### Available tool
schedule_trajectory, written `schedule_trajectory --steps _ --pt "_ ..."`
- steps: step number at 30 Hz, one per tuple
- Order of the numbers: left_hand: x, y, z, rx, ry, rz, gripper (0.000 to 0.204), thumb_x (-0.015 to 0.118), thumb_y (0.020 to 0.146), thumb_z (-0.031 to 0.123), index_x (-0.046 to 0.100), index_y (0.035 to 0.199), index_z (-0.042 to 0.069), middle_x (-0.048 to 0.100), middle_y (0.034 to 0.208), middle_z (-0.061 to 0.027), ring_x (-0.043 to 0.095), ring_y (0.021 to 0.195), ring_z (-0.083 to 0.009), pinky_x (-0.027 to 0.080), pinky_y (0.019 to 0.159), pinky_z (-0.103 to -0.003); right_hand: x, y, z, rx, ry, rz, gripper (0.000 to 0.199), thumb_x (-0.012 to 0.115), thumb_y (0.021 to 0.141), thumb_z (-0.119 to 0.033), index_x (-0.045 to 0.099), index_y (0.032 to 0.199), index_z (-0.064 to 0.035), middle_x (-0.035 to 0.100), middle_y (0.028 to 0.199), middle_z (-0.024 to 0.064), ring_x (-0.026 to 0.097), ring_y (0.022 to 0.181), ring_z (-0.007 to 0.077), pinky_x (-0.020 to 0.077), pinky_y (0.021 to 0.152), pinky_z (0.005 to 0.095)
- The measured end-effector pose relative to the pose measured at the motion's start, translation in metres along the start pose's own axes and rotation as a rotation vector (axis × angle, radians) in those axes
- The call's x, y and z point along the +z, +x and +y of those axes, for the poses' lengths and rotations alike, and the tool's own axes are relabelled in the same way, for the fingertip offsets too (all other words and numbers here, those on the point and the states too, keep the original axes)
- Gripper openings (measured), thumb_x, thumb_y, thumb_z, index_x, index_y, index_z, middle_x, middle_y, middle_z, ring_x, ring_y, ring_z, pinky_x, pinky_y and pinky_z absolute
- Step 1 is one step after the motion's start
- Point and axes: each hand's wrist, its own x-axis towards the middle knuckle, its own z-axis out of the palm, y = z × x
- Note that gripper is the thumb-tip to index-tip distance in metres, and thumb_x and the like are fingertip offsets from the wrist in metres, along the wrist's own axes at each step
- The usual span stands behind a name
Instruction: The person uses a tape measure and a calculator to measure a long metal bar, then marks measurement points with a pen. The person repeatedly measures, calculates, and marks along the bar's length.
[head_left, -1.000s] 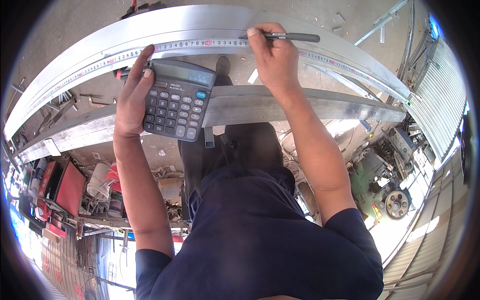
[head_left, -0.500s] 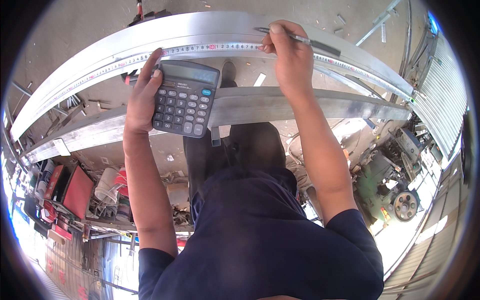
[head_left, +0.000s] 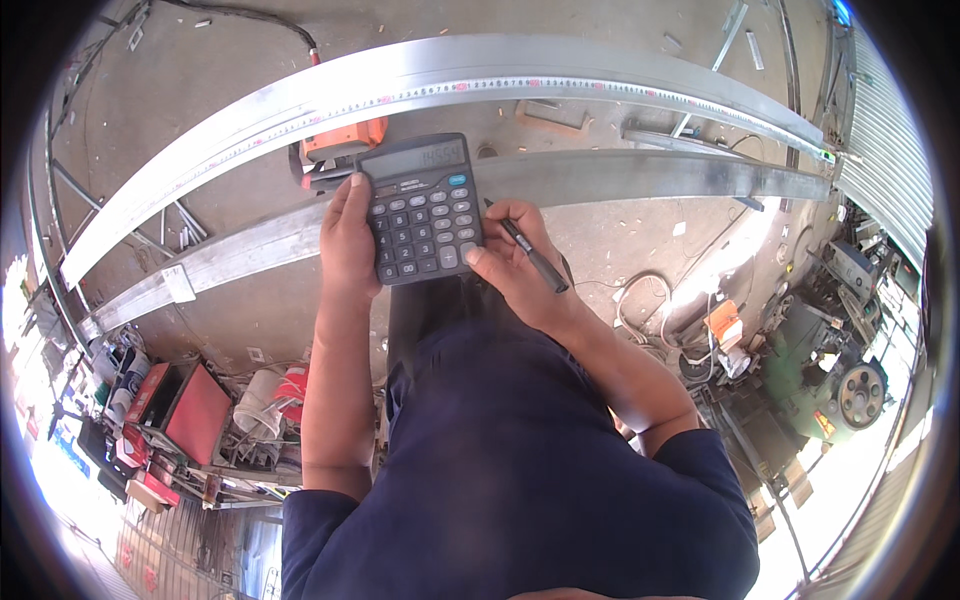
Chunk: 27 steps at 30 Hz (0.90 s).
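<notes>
**Calculator keyed over the steel lengths**

Calculator (head_left: 420, 210) sits in the left hand (head_left: 348, 240), whose fingers are clamped along its left edge, thumb on the top face, holding it level above the 2 long metal channels (head_left: 620, 175). The right hand (head_left: 515, 260) is closed around a black pen (head_left: 530, 255) while its thumb presses a key at the lower right. Judged well done if the left grip keeps the body steady, each key is pressed squarely, and the display is checked against the tape measure (head_left: 560, 86) lying on the upper channel.
</notes>
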Motion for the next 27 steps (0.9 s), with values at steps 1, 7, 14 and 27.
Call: schedule_trajectory --steps 1,7,14,27 --pt "-0.002 -0.006 0.0 0.008 0.013 0.017 0.037 0.045 0.112 0.026 0.057 0.131 -0.004 0.072 0.112 -0.014 0.075 0.093 -0.0198 0.063 0.08 -0.033 0.006 -0.004 0.005 -0.043 0.011 0.012 0.043 0.067 0.1 -0.002 0.04 0.133 -0.0052 0.06 0.12 0.0112 0.063 0.106 0.0131 0.0543 0.089 0.0299" --pt "-0.015 -0.036 0.009 0.03 0.038 -0.013 0.039 0.044 0.112 0.026 0.056 0.132 -0.006 0.072 0.113 -0.0145 0.075 0.094 -0.02 0.062 0.081 -0.033 0.029 -0.027 0.023 -0.092 0.045 0.073 0.043 0.066 0.098 0.001 0.041 0.133 -0.004 0.061 0.118 0.0133 0.062 0.11 0.0149 0.0537 0.094 0.0318" --pt "-0.008 -0.063 0.014 0.068 0.089 -0.029 0.04 0.045 0.112 0.026 0.056 0.134 -0.005 0.071 0.114 -0.0127 0.073 0.096 -0.0179 0.061 0.082 -0.032 0.024 -0.051 0.014 -0.212 -0.055 0.192 0.038 0.059 0.103 -0.004 0.044 0.138 -0.0021 0.063 0.123 0.0153 0.063 0.115 0.0187 0.0535 0.097 0.0347" --pt "0.098 -0.051 -0.039 0.193 0.16 0.056 0.037 0.047 0.112 0.027 0.062 0.125 -0.004 0.072 0.106 -0.0093 0.071 0.088 -0.0128 0.059 0.076 -0.028 -0.126 -0.048 -0.055 -0.25 -0.12 0.225 0.032 0.056 0.11 -0.026 0.06 0.131 -0.001 0.071 0.099 0.0086 0.068 0.091 0.0149 0.0554 0.086 0.0306"
